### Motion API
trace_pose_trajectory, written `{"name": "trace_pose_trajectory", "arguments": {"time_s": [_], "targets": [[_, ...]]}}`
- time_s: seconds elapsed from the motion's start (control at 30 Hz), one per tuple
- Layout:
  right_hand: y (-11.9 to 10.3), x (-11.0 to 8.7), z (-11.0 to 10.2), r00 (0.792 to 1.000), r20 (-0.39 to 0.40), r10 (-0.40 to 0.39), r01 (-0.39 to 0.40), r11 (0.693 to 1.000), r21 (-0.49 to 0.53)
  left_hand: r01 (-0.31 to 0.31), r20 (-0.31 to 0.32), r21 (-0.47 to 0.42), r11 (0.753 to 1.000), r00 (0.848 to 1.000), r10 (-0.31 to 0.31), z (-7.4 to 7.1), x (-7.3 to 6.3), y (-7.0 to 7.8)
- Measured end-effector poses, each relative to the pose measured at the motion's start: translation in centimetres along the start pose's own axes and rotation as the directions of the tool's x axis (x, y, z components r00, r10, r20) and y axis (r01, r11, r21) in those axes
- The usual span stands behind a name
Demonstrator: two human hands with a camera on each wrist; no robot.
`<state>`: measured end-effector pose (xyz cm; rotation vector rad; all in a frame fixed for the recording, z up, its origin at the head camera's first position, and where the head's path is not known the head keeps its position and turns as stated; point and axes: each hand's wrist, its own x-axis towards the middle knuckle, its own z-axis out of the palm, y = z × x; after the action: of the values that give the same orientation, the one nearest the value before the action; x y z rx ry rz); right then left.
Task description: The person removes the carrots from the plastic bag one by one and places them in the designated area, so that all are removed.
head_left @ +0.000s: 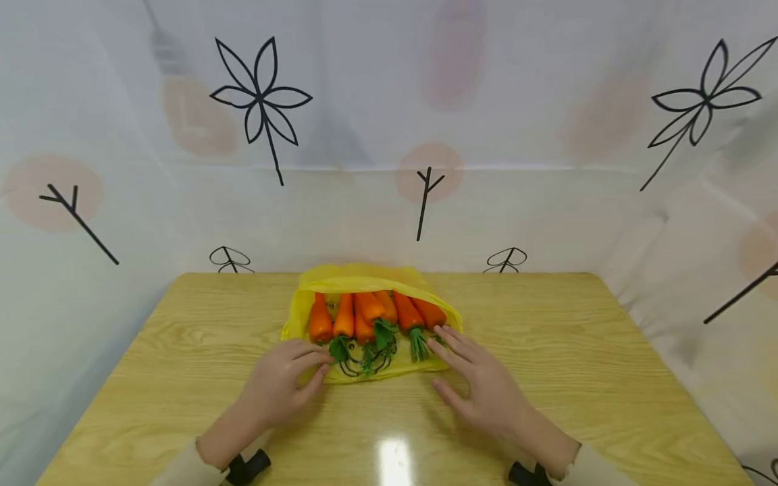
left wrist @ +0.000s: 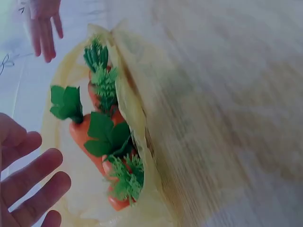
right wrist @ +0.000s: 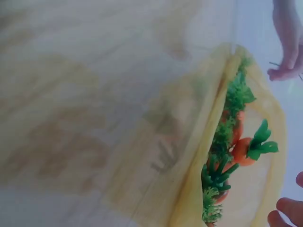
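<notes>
A yellow see-through plastic bag lies on the table with its mouth gaping toward me. Several orange carrots with green leafy tops sit side by side inside, tops facing the mouth. My left hand, fingers loosely bent, is at the bag's left front corner. At the right side, my right hand has its fingers spread, fingertips right by the rim and the rightmost carrot. Both wrist views show the leafy tops within the bag opening, and neither hand gripping anything.
The bag rests on a light wood-grain table, toward its far edge. Behind and at both sides hangs a white cloth printed with black plant outlines and pale pink spots. Black straps circle the wrists below beige sleeves.
</notes>
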<state>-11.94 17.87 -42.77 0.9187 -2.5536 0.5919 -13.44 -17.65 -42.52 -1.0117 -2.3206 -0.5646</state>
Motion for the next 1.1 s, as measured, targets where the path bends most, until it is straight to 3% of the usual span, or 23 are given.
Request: {"name": "trace_pose_trajectory", "arguments": {"time_s": [0.17, 0.3, 0.57, 0.7, 0.93, 1.1], "targets": [[0.1, 1.0, 0.3, 0.999, -0.014, 0.044, -0.042, 0.995, 0.093, 0.111, -0.049, -0.031, 0.993, 0.992, -0.112, -0.7, -0.2, -1.1], [0.3, 1.9, 0.6, 0.999, -0.026, 0.044, -0.038, 0.983, 0.178, 0.157, -0.088, -0.058, 0.986, 0.983, -0.161, -1.4, -0.2, -2.2], [0.4, 3.6, 1.3, 0.999, -0.023, 0.028, -0.019, 0.947, 0.321, 0.197, -0.096, -0.074, 0.978, 0.974, -0.204, -1.7, -0.5, -4.2], [0.2, 4.7, 1.6, 0.999, -0.006, 0.054, -0.048, 0.929, 0.367, 0.216, -0.088, -0.068, 0.974, 0.971, -0.222, -1.7, -0.5, -5.2], [0.0, 6.6, 2.3, 0.991, 0.042, 0.130, -0.135, 0.896, 0.422, 0.245, -0.014, -0.092, 0.965, 0.969, -0.248, -1.3, -0.6, -6.3], [0.1, 8.1, 3.1, 0.991, 0.023, 0.132, -0.129, 0.886, 0.446, 0.262, -0.022, -0.106, 0.959, 0.964, -0.266, -1.1, -0.4, -6.7]]}}
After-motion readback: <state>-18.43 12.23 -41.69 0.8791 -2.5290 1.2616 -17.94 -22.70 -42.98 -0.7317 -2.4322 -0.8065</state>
